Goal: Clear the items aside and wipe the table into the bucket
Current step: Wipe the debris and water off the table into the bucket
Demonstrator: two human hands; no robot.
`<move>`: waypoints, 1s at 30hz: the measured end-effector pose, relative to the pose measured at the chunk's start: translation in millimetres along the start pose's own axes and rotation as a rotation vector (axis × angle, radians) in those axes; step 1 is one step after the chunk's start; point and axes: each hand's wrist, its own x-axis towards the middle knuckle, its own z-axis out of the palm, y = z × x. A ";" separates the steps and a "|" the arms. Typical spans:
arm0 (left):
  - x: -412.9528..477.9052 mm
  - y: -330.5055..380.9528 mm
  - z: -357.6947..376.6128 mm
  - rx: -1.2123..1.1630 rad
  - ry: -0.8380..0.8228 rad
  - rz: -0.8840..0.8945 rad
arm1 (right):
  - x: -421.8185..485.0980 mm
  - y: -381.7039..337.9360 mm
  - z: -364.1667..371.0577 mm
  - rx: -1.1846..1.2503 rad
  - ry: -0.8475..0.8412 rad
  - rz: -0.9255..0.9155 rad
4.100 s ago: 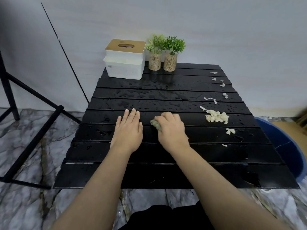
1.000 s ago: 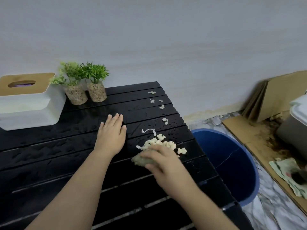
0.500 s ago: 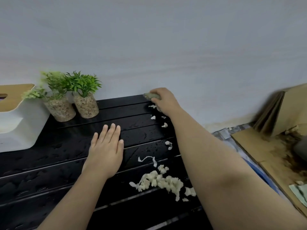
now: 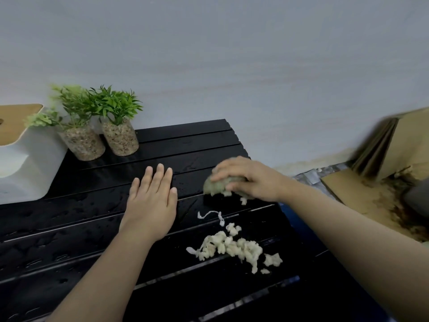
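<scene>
We are mid-wipe: our right hand (image 4: pixel 249 177) is closed on a crumpled greenish cloth (image 4: pixel 216 185) at the black slatted table's (image 4: pixel 69 228) two o'clock edge, left hand (image 4: pixel 151 205) splayed flat. The pile of pale scraps (image 4: pixel 229 247) lies at four o'clock. Next we judge a sweep rightward, toward the barely visible blue bucket (image 4: pixel 287 206)

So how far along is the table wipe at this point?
Done: the tissue box and two potted plants stand at the table's far left. In hand: the right hand presses a cloth on the slats near the right edge while the left hand lies flat. Left: a pile of white scraps sits on the table, not yet in the bucket.
</scene>
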 end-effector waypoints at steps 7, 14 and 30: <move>0.1 -0.7 -1.9 0.010 -0.019 -0.008 | 95.2 63.4 5.4 -0.109 0.336 0.335; 0.9 -0.7 -0.1 0.013 -0.016 -0.005 | 2.7 -18.9 23.7 -0.065 0.017 -0.048; 2.8 0.1 -2.9 0.023 -0.035 -0.022 | -40.6 -19.4 28.8 -0.079 0.171 0.129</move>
